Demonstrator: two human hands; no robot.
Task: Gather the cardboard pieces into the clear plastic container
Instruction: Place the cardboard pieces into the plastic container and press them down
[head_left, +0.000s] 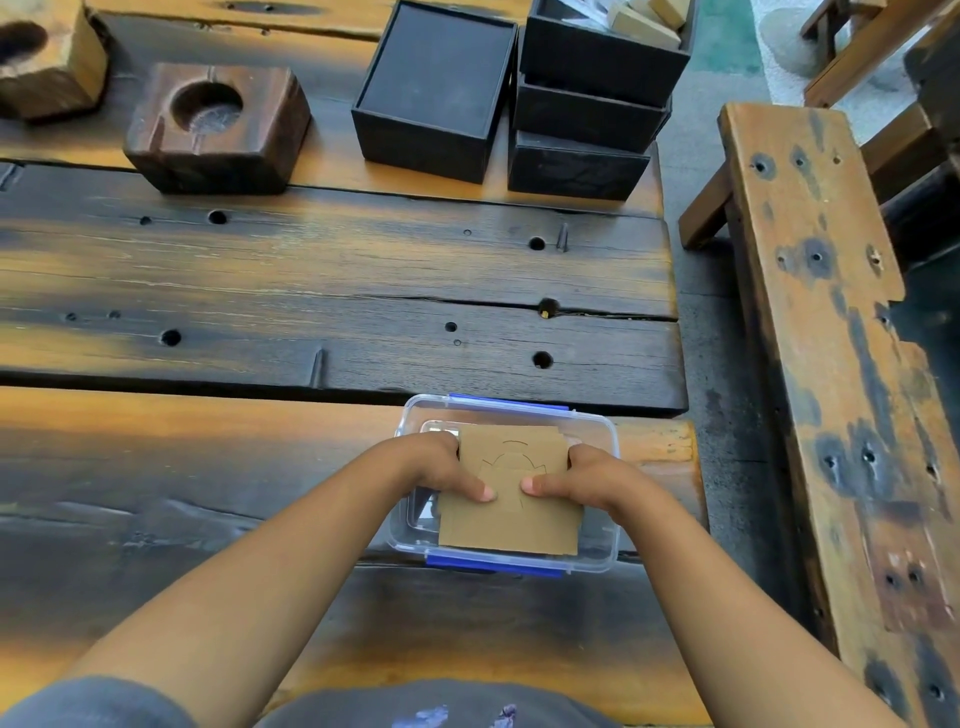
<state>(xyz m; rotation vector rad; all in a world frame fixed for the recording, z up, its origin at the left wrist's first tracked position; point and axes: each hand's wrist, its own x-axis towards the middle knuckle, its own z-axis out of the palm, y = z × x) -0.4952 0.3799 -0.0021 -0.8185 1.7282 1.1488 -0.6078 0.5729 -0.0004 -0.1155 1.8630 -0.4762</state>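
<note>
Cardboard pieces (511, 499) stacked over clear plastic container (608, 545), wooden table (311, 291)
Your left hand (441, 470) grips stack's left edge; your right hand (582, 478) grips its right edge

I see open planks across the table (332, 270) middle, free to cross | far edge blocked by wooden blocks (218, 127) and stacked black boxes (587, 104) | container (605, 558) mouth covered by cardboard (511, 512) and both hands | bench (831, 332) beyond right gap
</note>
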